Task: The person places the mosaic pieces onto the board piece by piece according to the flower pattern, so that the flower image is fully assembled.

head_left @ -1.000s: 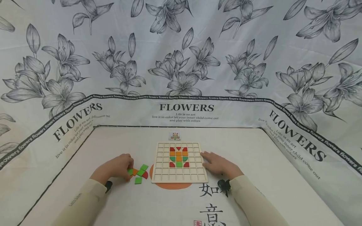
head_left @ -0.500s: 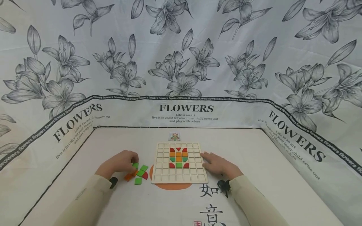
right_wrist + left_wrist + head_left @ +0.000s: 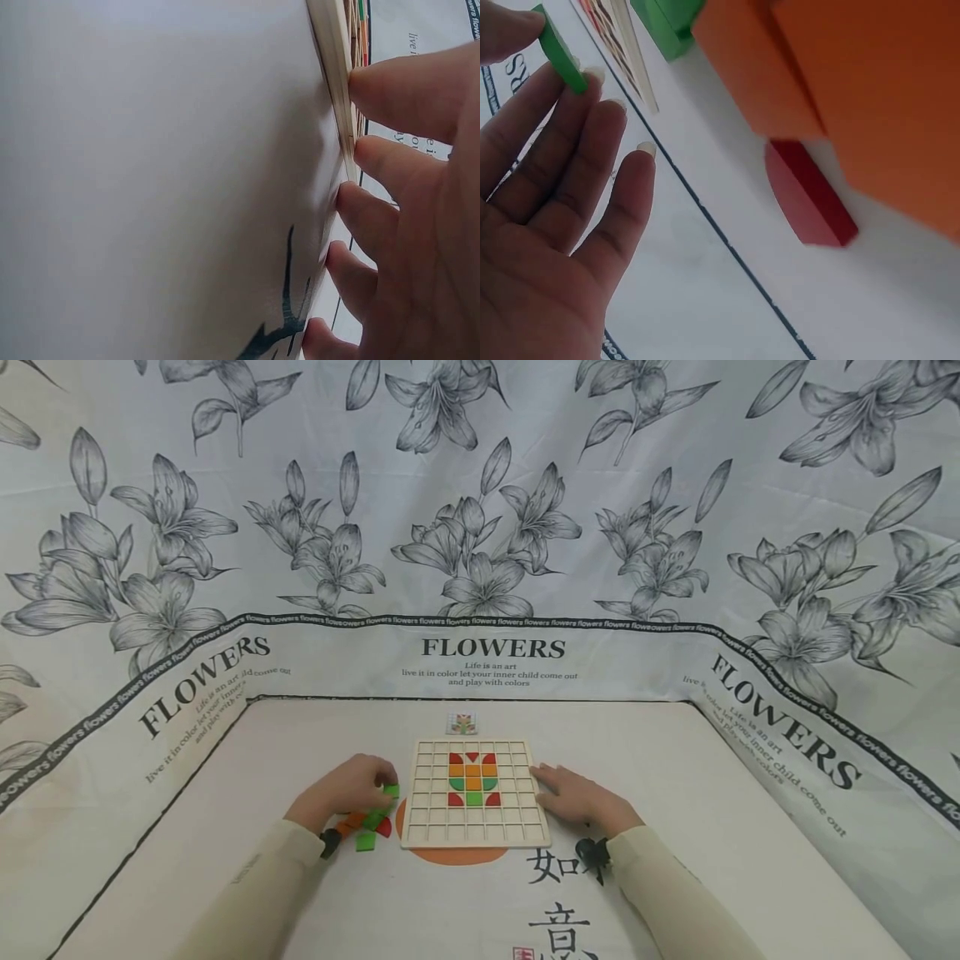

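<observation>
Grid board point(image 3: 437, 833) with inset coloured pattern. Left of the board, the left hand point(image 3: 345, 789) pinches a green tile point(image 3: 392, 791) between thumb and fingertips, above loose tiles point(image 3: 365, 842). The right hand point(image 3: 581, 795), fingers spread, touches the board's right edge. Beyond the board lies a pattern card point(image 3: 462, 724).

On the white cloth point(image 3: 645, 668), the middle FLOWERS heading point(image 3: 492, 648) is printed in black. Above this heading runs a dark band point(image 3: 450, 621), and higher there are grey lily drawings point(image 3: 491, 585). Well below the heading is an orange round shape point(image 3: 459, 857); below its right side, black characters point(image 3: 558, 912) and a red seal mark point(image 3: 523, 953).
</observation>
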### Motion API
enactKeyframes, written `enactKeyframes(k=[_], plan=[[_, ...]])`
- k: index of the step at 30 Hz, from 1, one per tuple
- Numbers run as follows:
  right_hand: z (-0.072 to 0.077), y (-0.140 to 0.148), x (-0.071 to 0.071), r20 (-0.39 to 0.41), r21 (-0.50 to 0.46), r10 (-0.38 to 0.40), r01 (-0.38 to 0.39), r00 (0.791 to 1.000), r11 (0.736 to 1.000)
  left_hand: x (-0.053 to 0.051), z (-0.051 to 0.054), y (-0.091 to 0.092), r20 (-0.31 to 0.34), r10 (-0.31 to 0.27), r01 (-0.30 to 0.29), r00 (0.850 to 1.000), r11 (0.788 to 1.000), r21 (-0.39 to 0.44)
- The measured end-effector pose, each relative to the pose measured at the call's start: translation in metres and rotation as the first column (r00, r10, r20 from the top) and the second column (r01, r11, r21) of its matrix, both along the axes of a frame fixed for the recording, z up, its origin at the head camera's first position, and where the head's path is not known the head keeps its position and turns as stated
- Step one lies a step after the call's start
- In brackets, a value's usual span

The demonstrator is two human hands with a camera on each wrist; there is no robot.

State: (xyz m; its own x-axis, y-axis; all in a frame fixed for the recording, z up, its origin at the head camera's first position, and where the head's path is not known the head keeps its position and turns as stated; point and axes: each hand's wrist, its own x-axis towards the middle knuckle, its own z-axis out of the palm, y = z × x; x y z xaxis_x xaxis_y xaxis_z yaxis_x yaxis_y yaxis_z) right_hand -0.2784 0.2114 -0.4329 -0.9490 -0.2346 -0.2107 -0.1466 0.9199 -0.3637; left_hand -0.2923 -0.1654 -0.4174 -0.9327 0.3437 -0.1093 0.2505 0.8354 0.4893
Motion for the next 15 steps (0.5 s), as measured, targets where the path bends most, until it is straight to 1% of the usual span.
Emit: enactKeyframes(k=[3,5,8,12,15], plan=[[0.001,0.000,0.001,-0.004,0.002,0.000,0.000,1.000,1.000,-0.001,0.000,0.007,0.000,0.004,-0.004,1.000,1.000,0.029],[0.002,0.000,0.001,-0.004,0.002,0.000,0.000,1.000,1.000,-0.001,-0.001,0.012,0.000,-0.007,0.007,1.000,0.999,0.044],[0.001,0.000,0.001,-0.003,-0.005,-0.002,0.002,1.000,1.000,-0.003,-0.003,0.018,-0.012,-0.043,0.044,0.999,0.998,0.048],[0.000,0.001,0.000,-0.002,-0.005,-0.002,0.002,1.000,1.000,-0.005,-0.004,0.025,-0.035,-0.094,0.095,0.995,0.995,0.033],[-0.002,0.001,-0.001,-0.002,-0.003,-0.002,0.002,1.000,1.000,-0.006,-0.003,0.030,-0.033,-0.105,0.106,0.994,0.994,0.029]])
